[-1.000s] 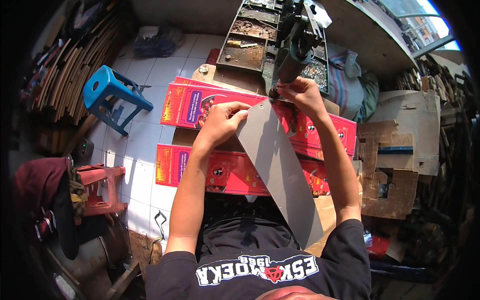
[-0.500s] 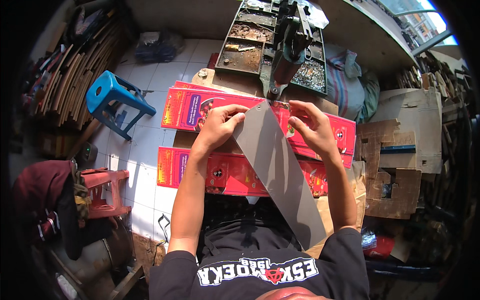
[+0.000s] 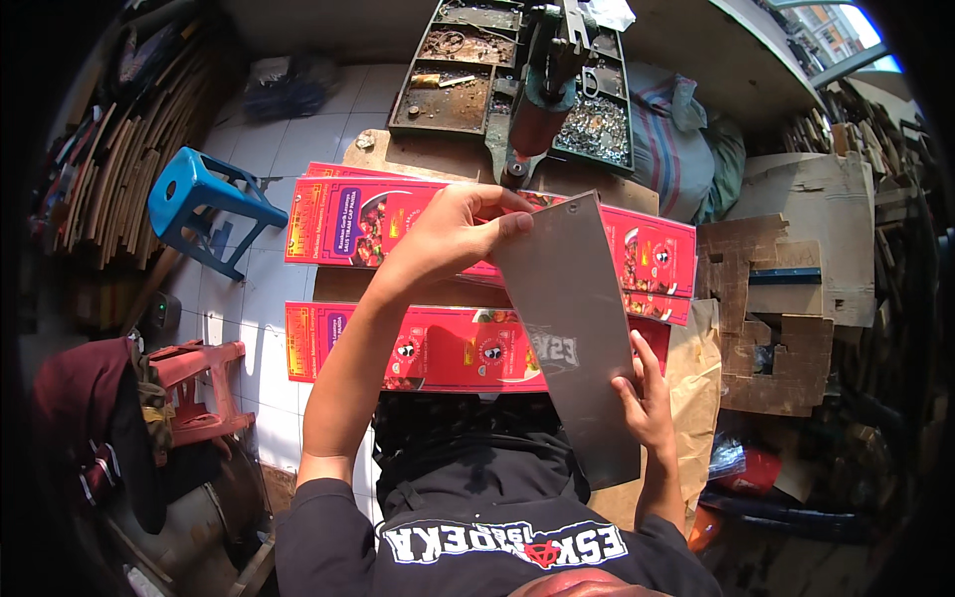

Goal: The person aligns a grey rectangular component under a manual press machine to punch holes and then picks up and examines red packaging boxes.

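Note:
A long, glossy grey strip with a small ring-like hole near its far right corner slants across the front of me. My left hand pinches the strip's far left corner between thumb and fingers. Lower down, my right hand grips its right edge. Under and beyond it lie red printed strips, one group by the machine and another nearer me. A dark hand press stands just past my left hand, its round lower tip over the board.
Behind the red strips, a compartmented tray holds small metal pieces. Brown paper and cut cardboard lie to the right. A blue stool and a red stool stand left. A striped sack is at the back right.
The grey strip has come away from the press, shifting right and turning more upright. My right hand has dropped from near the press to the strip's right edge; my left hand has moved right.

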`<state>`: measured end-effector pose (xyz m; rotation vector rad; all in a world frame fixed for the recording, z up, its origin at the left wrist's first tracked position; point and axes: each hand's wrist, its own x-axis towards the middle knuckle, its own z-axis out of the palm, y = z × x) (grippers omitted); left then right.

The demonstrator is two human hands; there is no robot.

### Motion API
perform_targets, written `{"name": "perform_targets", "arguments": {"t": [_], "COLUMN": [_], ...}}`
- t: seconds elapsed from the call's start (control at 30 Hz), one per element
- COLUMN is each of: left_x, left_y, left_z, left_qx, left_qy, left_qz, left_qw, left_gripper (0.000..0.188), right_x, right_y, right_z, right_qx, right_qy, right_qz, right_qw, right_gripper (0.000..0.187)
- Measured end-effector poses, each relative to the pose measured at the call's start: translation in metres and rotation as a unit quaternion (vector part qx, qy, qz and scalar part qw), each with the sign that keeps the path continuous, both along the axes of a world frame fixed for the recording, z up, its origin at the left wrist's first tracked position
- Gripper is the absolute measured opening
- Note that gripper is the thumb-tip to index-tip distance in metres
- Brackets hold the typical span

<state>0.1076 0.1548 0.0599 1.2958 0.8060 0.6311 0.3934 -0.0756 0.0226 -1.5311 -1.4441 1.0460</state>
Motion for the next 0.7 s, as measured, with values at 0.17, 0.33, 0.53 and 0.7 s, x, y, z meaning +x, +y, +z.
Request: {"name": "perform_targets", "arguments": {"t": [0.17,0.33,0.53,0.7], "left_x": [0.004,-0.002,0.001,0.005], "left_y": [0.024,0.029,0.029,0.026], "left_z": [-0.007,-0.026,-0.043,-0.050], "left_qx": [-0.040,-0.058,-0.047,-0.047], "left_qy": [0.049,-0.060,-0.121,-0.103], "left_qz": [-0.003,0.022,0.100,0.156], "left_qw": [0.998,0.996,0.987,0.981], "left_gripper": [0.038,0.039,0.036,0.040], "right_x": [0.005,-0.010,-0.016,-0.021], "right_y": [0.006,0.025,0.046,0.058], "right_z": [0.006,0.016,0.020,0.016], "right_qx": [-0.013,0.011,-0.047,-0.014], "right_qy": [0.002,-0.032,-0.022,-0.053], "right_qz": [-0.033,-0.038,-0.036,-0.048], "right_qw": [0.999,0.999,0.998,0.997], "right_gripper": [0.060,0.057,0.057,0.055]}}
